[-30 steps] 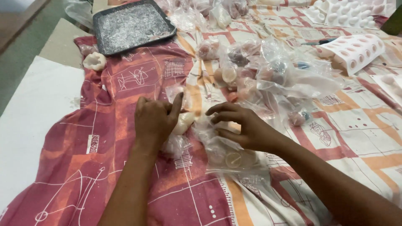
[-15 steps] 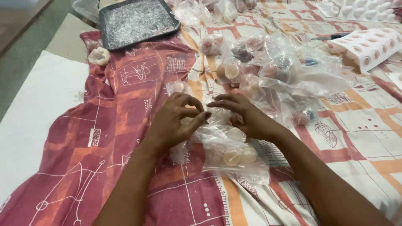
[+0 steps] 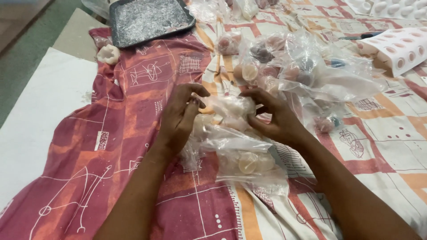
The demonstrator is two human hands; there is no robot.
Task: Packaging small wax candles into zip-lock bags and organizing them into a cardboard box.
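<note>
over the red patterned cloth (image 3: 111, 133), left hand (image 3: 180, 118) and right hand (image 3: 273, 118) pinch a clear plastic bag (image 3: 231, 109)

Looks like a small home craft workshop — possibly soap or candle making, hard to tell. Spread with a patterned red-and-cream cloth (image 3: 133, 146) as work surface. Above the cloth's far edge, a dark powder-dusted tray (image 3: 149, 20); to its right, white cavity moulds (image 3: 396, 49) — and heaps of bagged round pieces (image 3: 284, 66).

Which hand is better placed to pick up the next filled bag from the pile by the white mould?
Right. Probably: the right hand lies nearest the pile of filled bags; the left hand is on the far side of the held bag.
</note>
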